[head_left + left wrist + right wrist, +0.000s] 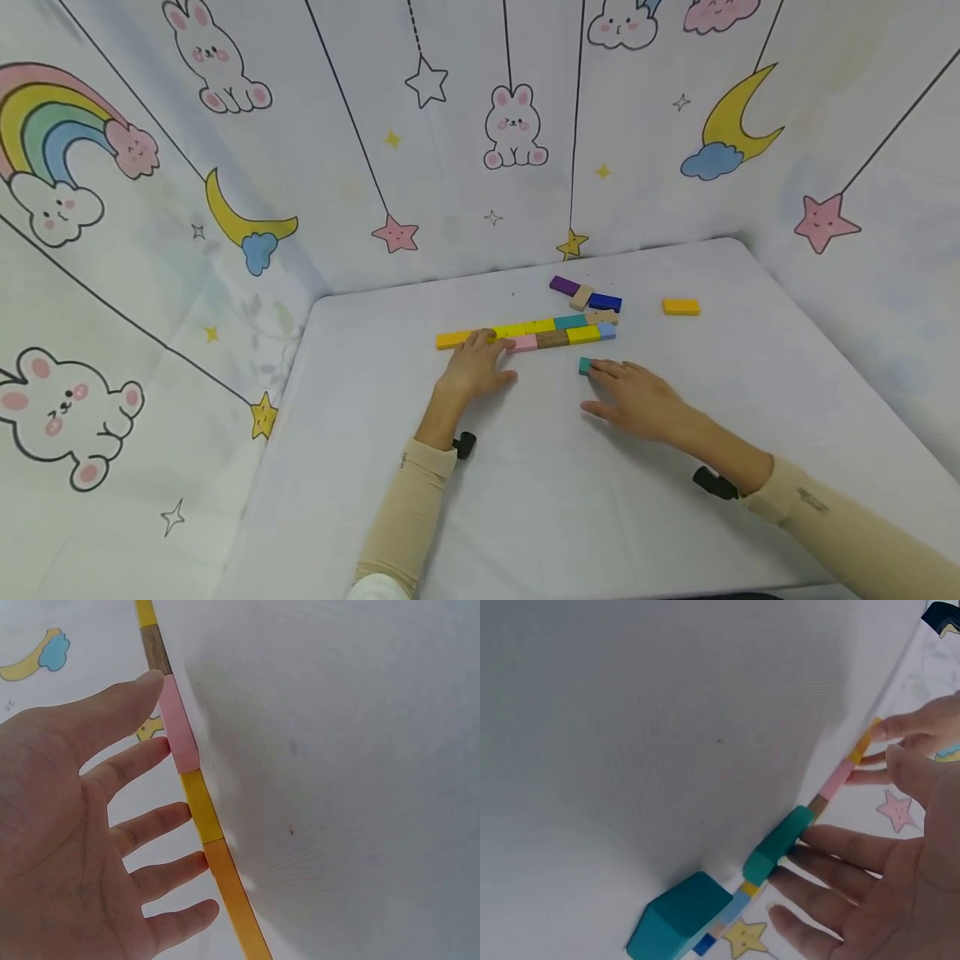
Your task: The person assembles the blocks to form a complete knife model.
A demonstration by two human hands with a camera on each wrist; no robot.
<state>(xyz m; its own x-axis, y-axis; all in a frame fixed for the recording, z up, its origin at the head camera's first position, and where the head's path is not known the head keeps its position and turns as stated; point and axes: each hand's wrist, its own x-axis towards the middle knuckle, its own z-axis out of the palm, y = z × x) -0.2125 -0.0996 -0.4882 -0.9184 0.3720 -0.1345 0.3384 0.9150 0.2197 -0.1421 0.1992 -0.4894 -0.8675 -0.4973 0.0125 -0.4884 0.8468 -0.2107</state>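
Observation:
Two rows of coloured blocks lie side by side on the white table (360, 400). My left hand (474, 367) reaches over their left end, fingers spread; its fingertips meet the edges of a pink block (180, 724), a yellow block (202, 806) and an orange block (236, 900). Brown (552, 338), yellow (583, 334) and light blue (607, 331) blocks continue the front row rightward. Nearer me, my right hand (641, 400) has its fingers extended, tips against a teal block (778, 844). Another teal block (679, 919) shows beside it in the right wrist view.
Behind the rows, a purple block (565, 285), a tan block (582, 297) and a dark blue block (605, 302) lie at angles. A lone orange block (681, 307) sits farther right. Patterned cloth walls (450, 183) rise at the table's back and sides.

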